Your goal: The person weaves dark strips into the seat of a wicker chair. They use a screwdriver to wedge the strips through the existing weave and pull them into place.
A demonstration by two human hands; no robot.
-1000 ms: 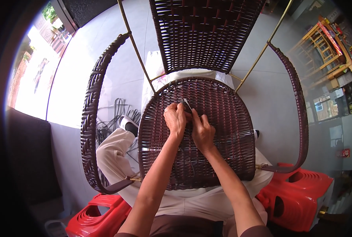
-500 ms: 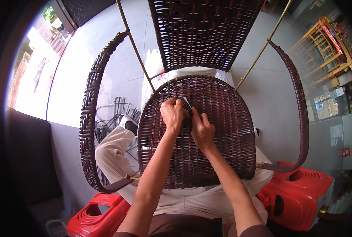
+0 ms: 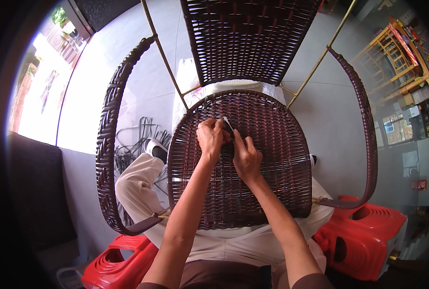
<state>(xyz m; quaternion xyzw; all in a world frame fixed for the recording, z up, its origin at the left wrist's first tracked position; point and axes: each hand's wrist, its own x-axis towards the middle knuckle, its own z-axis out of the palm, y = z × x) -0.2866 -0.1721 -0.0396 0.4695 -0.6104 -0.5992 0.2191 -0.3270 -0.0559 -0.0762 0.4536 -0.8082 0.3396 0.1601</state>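
A dark brown woven wicker chair seat (image 3: 272, 173) lies in front of me, over my lap. Above its upper middle my left hand (image 3: 210, 138) is closed, thumb and fingers pinched together. Close beside it on the right, my right hand (image 3: 247, 159) has its index finger and thumb drawn forward, the other fingers curled. Between the two hands is a small dark piece with a thin pale edge (image 3: 227, 123), tilted and meeting the right index fingertip. Its kind is too small to tell. My fingers partly cover it and the weave beneath.
The woven backrest (image 3: 248, 43) rises beyond the seat, with the left armrest (image 3: 109, 130) and right armrest (image 3: 364, 125) curving around. Loose dark strips (image 3: 140, 137) lie on the floor at left. Red plastic stools (image 3: 368, 236) stand at both lower sides. Wooden furniture (image 3: 397, 58) is far right.
Both hands stay almost where they were over the seat. The chair has shifted only very slightly.
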